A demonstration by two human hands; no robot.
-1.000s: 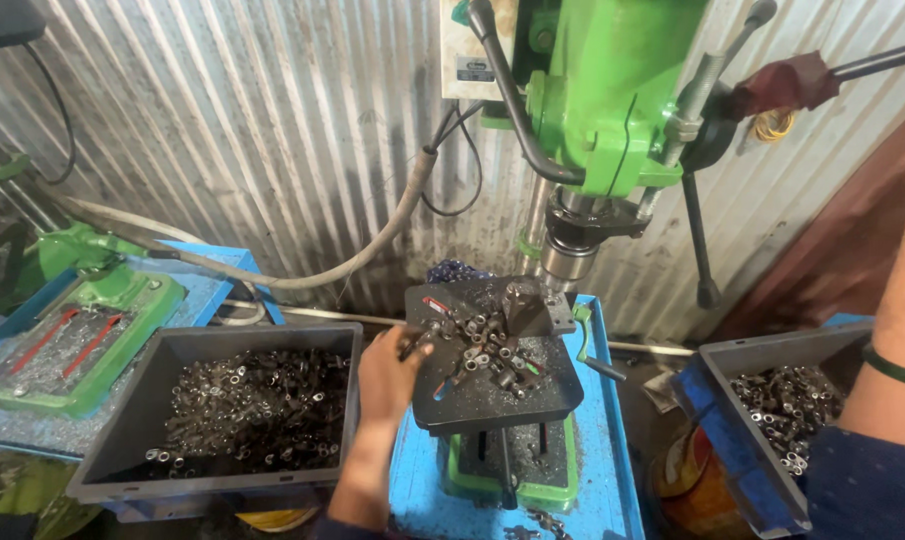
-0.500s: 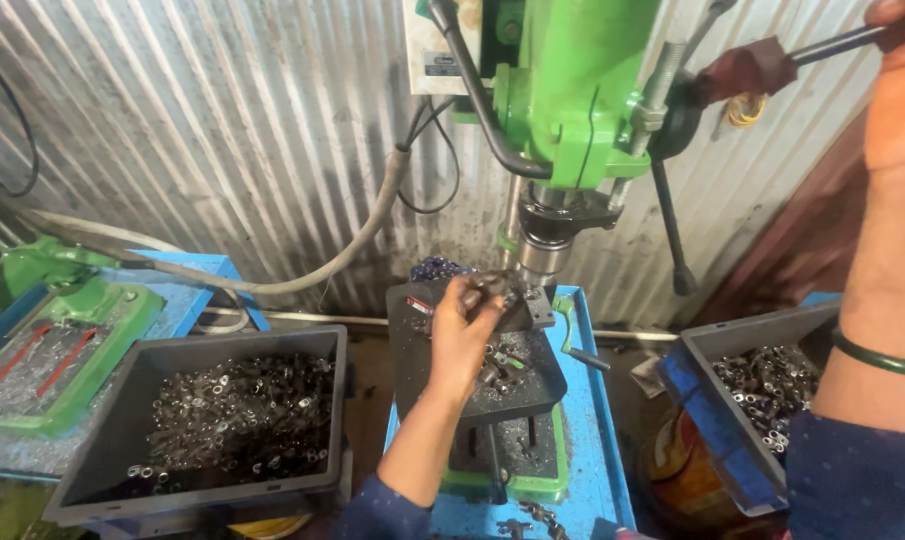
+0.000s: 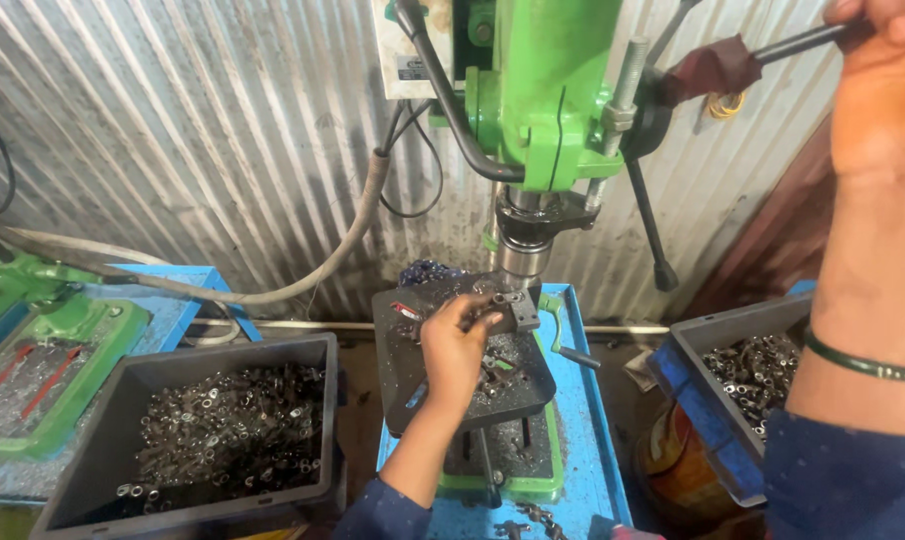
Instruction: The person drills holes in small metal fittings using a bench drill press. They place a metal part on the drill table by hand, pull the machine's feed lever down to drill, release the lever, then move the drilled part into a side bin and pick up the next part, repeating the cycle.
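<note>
Since the earlier frame, left hand point(image 3: 454, 345) has shifted rightward, fingertips now grasping the small metal fixture point(image 3: 513, 310) beneath the drill spindle point(image 3: 521, 262). Right hand point(image 3: 882, 85) grips the feed lever point(image 3: 782, 45). Gray bins of metal parts point(image 3: 222, 430) flank the drill table point(image 3: 462, 385).

A dark grey bin point(image 3: 92, 470) of small metal rings sits low on the left; beside it a green tray point(image 3: 102, 375) holds red-handled tools; a second grey bin point(image 3: 717, 345) of similar parts stands on the right, against a blue crate point(image 3: 707, 430); behind runs a corrugated metal wall point(image 3: 192, 130), crossed by a pale hose point(image 3: 272, 290) and black cables point(image 3: 407, 170).
</note>
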